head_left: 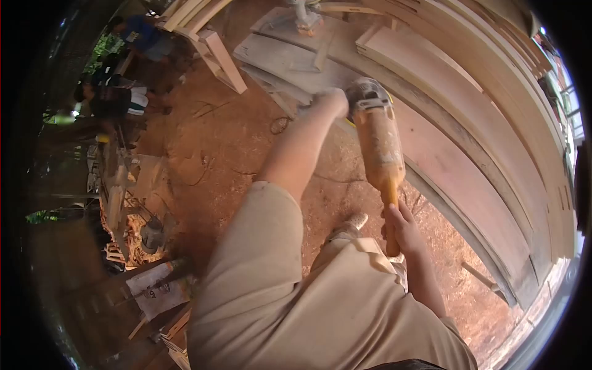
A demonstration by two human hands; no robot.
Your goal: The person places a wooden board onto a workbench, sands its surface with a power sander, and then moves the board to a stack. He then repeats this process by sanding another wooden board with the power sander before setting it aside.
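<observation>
A dust-covered angle grinder [379, 139] with a yellow rear handle is held between my two hands, its head over the edge of a wooden panel [444, 145]. My right hand [404, 228] wraps around the rear handle. At the other end, my left hand [332, 102] is closed in a fist at the side of the grinder's head, where a side grip would be; its fingers are partly hidden and slightly blurred. The disc under the head is mostly hidden.
Long curved wooden pieces [518, 111] stack along the right. A second dusty power tool [306, 18] stands at the back. A wooden frame [219, 58] is at upper left. Two people [114, 98] are at far left. A printed sack [159, 290] lies lower left.
</observation>
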